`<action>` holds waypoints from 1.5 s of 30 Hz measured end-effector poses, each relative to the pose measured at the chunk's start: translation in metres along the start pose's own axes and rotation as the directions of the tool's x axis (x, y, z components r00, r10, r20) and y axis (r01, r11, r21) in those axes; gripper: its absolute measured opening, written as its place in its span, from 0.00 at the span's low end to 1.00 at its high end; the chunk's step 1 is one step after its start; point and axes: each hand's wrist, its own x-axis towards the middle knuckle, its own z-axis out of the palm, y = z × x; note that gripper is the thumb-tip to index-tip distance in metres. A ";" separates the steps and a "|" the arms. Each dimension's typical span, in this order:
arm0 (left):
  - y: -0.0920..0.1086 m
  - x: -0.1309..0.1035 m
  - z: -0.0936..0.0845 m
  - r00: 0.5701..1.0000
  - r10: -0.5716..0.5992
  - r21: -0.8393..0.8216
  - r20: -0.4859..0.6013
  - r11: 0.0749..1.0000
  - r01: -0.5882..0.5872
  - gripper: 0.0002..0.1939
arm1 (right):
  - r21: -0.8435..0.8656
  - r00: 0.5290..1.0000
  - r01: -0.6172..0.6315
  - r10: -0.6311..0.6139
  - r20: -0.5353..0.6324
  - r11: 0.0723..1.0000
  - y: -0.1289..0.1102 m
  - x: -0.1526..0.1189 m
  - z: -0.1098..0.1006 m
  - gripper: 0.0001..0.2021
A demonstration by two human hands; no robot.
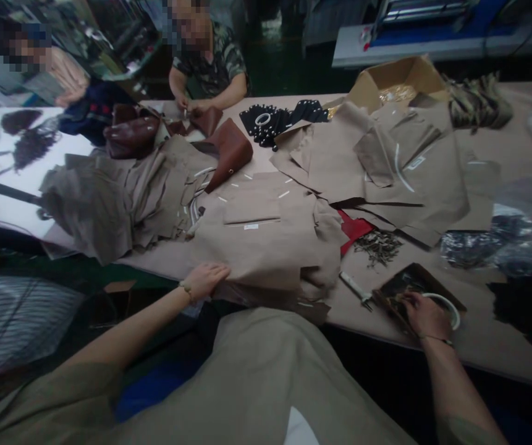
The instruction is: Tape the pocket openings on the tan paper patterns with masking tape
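Observation:
My left hand (206,281) lies on the front left edge of a beige fabric piece (261,247), its fingers stretched flat over the cloth. This piece tops a stack, with white marks and a small white label (251,227) below a folded strip. On the right, my right hand (427,316) reaches into a dark shallow tray (416,281), fingertips pinched together. Whatever they pinch is too small to name. A white ring (453,312) curves beside that hand. Left of the tray lies a pale slim tool (356,288), perhaps thread snips.
More beige pieces are heaped left (103,198) and right (414,161). Small dark strips (379,247) lie beside red cloth (354,227). Brown leather bags (131,133) sit across the table before a co-worker (210,68). A cardboard box (395,80) and plastic bags (502,238) stand right.

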 end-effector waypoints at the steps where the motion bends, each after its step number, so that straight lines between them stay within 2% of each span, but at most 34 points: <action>1: 0.001 -0.006 0.009 0.998 0.002 -0.022 0.066 1.000 -0.001 0.21 | 0.015 1.000 0.004 -0.003 -0.013 1.000 0.002 -0.001 -0.003 0.11; 3: 0.002 -0.006 0.017 0.992 -0.002 -0.084 0.124 0.996 0.012 0.24 | 0.046 0.997 0.016 -0.013 -0.073 0.999 0.000 -0.006 -0.015 0.11; 4: 0.005 -0.001 0.017 0.995 -0.018 -0.125 0.098 0.992 0.030 0.23 | 0.069 0.991 0.024 -0.015 -0.134 0.997 -0.008 -0.011 -0.023 0.12; 6: 0.019 0.021 0.011 0.995 -0.073 -0.232 -0.064 0.971 0.057 0.19 | 0.172 0.958 0.030 0.021 -0.286 0.985 -0.043 -0.027 -0.040 0.14; 8: 0.045 0.048 0.002 0.948 -0.104 -0.343 -0.300 0.939 -0.006 0.17 | 0.389 0.939 0.073 0.069 -0.338 0.918 -0.105 -0.052 -0.050 0.18; 9: 0.059 0.061 -0.002 0.913 -0.069 -0.376 -0.401 0.922 -0.095 0.18 | 0.531 0.953 0.097 0.076 -0.294 0.842 -0.144 -0.066 -0.050 0.22; 10: 0.073 0.073 -0.006 0.878 -0.033 -0.388 -0.478 0.904 -0.177 0.22 | 0.675 0.981 0.137 -0.003 -0.196 0.725 -0.185 -0.080 -0.047 0.26; 12: 0.092 0.089 -0.011 0.829 0.001 -0.391 -0.559 0.881 -0.265 0.21 | 0.882 0.981 0.121 -0.193 -0.035 0.456 -0.264 -0.104 -0.032 0.30; 14: 0.094 0.095 -0.013 0.820 0.001 -0.395 -0.573 0.876 -0.277 0.15 | 0.952 0.963 0.059 -0.270 0.026 0.300 -0.326 -0.120 -0.013 0.29; 15: 0.088 0.094 -0.013 0.823 -0.009 -0.400 -0.568 0.877 -0.267 0.13 | 0.966 0.963 0.036 -0.268 0.035 0.255 -0.349 -0.125 -0.003 0.28; 17: 0.068 0.091 -0.012 0.830 -0.020 -0.408 -0.558 0.877 -0.253 0.12 | 0.981 0.971 0.001 -0.233 0.045 0.195 -0.380 -0.130 0.012 0.26; 20: 0.031 0.089 -0.008 0.827 -0.021 -0.418 -0.562 0.870 -0.262 0.12 | 0.987 0.976 -0.031 -0.209 0.064 0.160 -0.405 -0.129 0.024 0.25; 22: 0.009 0.096 -0.002 0.818 -0.060 -0.448 -0.572 0.858 -0.250 0.12 | 0.981 0.974 0.010 -0.223 0.034 0.194 -0.416 -0.124 0.027 0.24; 24: -0.011 0.110 0.007 0.810 -0.159 -0.518 -0.564 0.832 -0.198 0.11 | 0.941 0.962 0.147 -0.264 -0.065 0.305 -0.427 -0.113 0.027 0.21; 25: -0.020 0.120 0.013 0.808 -0.217 -0.563 -0.547 0.810 -0.164 0.11 | 0.885 0.943 0.248 -0.309 -0.127 0.394 -0.431 -0.105 0.026 0.19; 27: -0.035 0.140 0.024 0.808 -0.313 -0.642 -0.500 0.760 -0.103 0.10 | 0.661 0.868 0.460 -0.455 -0.196 0.593 -0.441 -0.083 0.026 0.15; 28: -0.040 0.149 0.030 0.809 -0.342 -0.668 -0.478 0.740 -0.082 0.09 | 0.511 0.823 0.545 -0.539 -0.177 0.665 -0.445 -0.070 0.026 0.15; 30: -0.047 0.163 0.040 0.817 -0.366 -0.691 -0.445 0.721 -0.053 0.08 | 0.246 0.746 0.654 -0.663 -0.054 0.716 -0.452 -0.046 0.029 0.15; 33: -0.049 0.173 0.048 0.840 -0.358 -0.684 -0.409 0.729 -0.023 0.08 | 0.081 0.694 0.708 -0.713 0.104 0.701 -0.459 -0.022 0.034 0.15; 37: -0.048 0.175 0.047 0.853 -0.380 -0.685 -0.359 0.728 0.037 0.10 | 0.055 0.699 0.695 -0.691 0.183 0.717 -0.464 -0.010 0.035 0.15; 45: -0.049 0.177 0.044 0.883 -0.342 -0.664 -0.321 0.746 0.047 0.10 | 0.068 0.682 0.694 -0.685 0.258 0.716 -0.471 0.000 0.027 0.13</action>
